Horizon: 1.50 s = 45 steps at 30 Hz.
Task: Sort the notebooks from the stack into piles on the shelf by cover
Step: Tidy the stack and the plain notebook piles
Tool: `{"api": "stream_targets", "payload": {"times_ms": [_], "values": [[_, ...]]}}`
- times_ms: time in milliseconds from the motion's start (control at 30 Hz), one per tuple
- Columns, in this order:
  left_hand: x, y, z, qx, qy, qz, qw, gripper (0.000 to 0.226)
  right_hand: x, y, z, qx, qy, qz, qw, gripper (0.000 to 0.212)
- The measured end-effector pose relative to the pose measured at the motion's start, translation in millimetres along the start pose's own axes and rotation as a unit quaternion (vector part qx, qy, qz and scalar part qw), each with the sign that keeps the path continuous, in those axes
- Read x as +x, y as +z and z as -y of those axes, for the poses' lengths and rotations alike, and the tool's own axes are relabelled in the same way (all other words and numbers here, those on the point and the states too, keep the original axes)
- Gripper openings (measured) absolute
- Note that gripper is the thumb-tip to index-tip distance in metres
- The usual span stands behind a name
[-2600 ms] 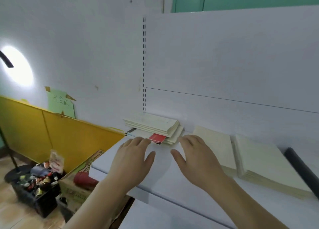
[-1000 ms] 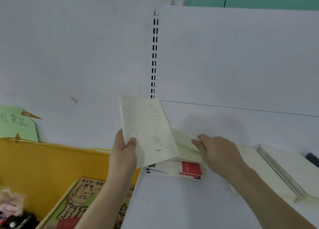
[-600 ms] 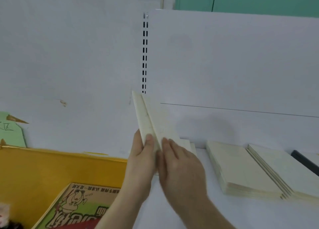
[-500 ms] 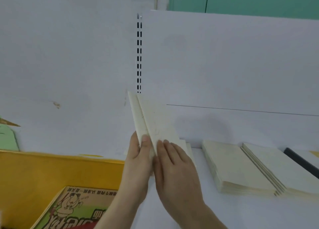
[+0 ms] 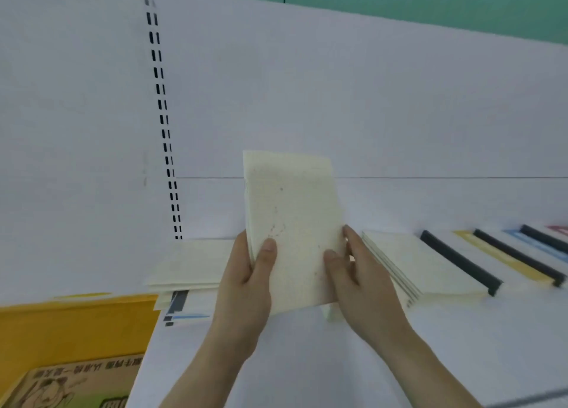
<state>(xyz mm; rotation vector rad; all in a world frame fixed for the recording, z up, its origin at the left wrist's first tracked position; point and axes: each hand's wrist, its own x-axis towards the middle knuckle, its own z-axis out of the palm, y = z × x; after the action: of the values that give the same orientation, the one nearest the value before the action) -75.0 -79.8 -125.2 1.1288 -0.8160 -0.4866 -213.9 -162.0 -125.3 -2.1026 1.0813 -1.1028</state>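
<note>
- While the cream notebooks stood upright between both hands, above the front of the white shelf, we judged the step to be checking the cover before placing; at least two covers showed at the left edge.
- Head view, hands: the left hand gripped the left edge, thumb across the front and fingers hidden behind. The right hand pinched the lower right edge, thumb on the front, fingers curled behind.
- Head view, shelf: the mixed stack lay to the left, cream covers on top, a white cover with dark and blue marks poking out beneath. A sorted cream pile lay just right of the right hand. Further right we noted a dark-spined yellow notebook, then blue and pink ones, blurred.
- Next move, our judgement: the covers looked to match the cream pile, so they would need carrying right, laying flat and squaring on top.
- Writing: faint speckled marks on the held cover, nothing legible. A cardboard box at lower left, beside a yellow panel, carried printed characters and a cartoon figure; we could not read them.
</note>
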Motion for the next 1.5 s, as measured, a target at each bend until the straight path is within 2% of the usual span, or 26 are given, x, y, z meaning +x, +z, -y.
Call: {"api": "stream_targets", "payload": {"times_ms": [100, 267, 333, 400, 500, 600, 667, 833, 967, 1067, 1167, 1267, 1333, 1400, 1433, 1500], "values": [[1.2, 30.8, 9.2, 0.039, 0.007, 0.013, 0.999, 0.015, -4.9, -29.4, -13.4, 0.028, 0.026, -0.037, 0.999, 0.057], [1.5, 94.2, 20.6, 0.226, 0.053, 0.04, 0.972, 0.019, -0.3, -86.6, -48.6, -0.01, 0.04, -0.033, 0.999, 0.06], [4.8, 123.1, 24.1, 0.29, 0.052, 0.064, 0.954, 0.028, 6.9, -110.1, -68.1, -0.031, 0.041, -0.034, 0.998, 0.06], [6.7, 153.9, 30.0, 0.351, 0.054, 0.076, 0.932, 0.047, 17.3, -132.6, -89.8, -0.042, 0.045, -0.04, 0.997, 0.061], [5.1, 206.5, 39.1, 0.383, 0.028, 0.08, 0.92, 0.075, 34.9, -160.4, -125.9, -0.077, 0.035, -0.023, 0.996, 0.061], [12.8, 246.3, 54.9, 0.429, 0.001, 0.109, 0.897, 0.084, 55.6, -179.9, -165.1, -0.133, 0.001, 0.003, 0.991, 0.057], [20.4, 257.2, 66.8, 0.478, -0.012, 0.132, 0.868, 0.088, 69.4, -188.0, -185.8, -0.156, 0.002, 0.039, 0.987, 0.057], [29.0, 264.2, 86.0, 0.636, 0.011, 0.163, 0.754, 0.077, 93.9, -186.3, -217.0, -0.237, -0.039, 0.103, 0.965, 0.052], [32.8, 269.8, 93.1, 0.7, 0.024, 0.153, 0.698, 0.074, 103.4, -182.7, -231.9, -0.312, -0.071, 0.142, 0.937, 0.043], [31.0, 270.3, 92.4, 0.739, 0.03, 0.146, 0.657, 0.059, 106.7, -185.1, -238.0, -0.317, -0.093, 0.155, 0.931, 0.037], [30.3, 270.2, 94.8, 0.746, 0.041, 0.137, 0.65, 0.052, 103.8, -187.6, -242.1, -0.31, -0.102, 0.165, 0.931, 0.025], [33.5, 267.7, 94.0, 0.728, 0.023, 0.155, 0.668, 0.074, 101.8, -187.3, -242.9, -0.317, -0.128, 0.154, 0.927, 0.029], [33.9, 259.2, 87.1, 0.714, -0.008, 0.205, 0.669, 0.095, 104.6, -190.1, -244.2, -0.333, -0.148, 0.167, 0.916, 0.04], [33.5, 250.4, 78.5, 0.714, -0.035, 0.276, 0.643, 0.108, 109.5, -196.8, -246.1, -0.346, -0.155, 0.209, 0.901, 0.058], [32.6, 248.1, 75.9, 0.711, -0.043, 0.298, 0.636, 0.108, 112.1, -200.5, -247.5, -0.353, -0.158, 0.234, 0.892, 0.065], [32.0, 249.0, 72.2, 0.702, -0.03, 0.304, 0.643, 0.098, 117.8, -205.2, -248.7, -0.373, -0.169, 0.275, 0.87, 0.075]]}}
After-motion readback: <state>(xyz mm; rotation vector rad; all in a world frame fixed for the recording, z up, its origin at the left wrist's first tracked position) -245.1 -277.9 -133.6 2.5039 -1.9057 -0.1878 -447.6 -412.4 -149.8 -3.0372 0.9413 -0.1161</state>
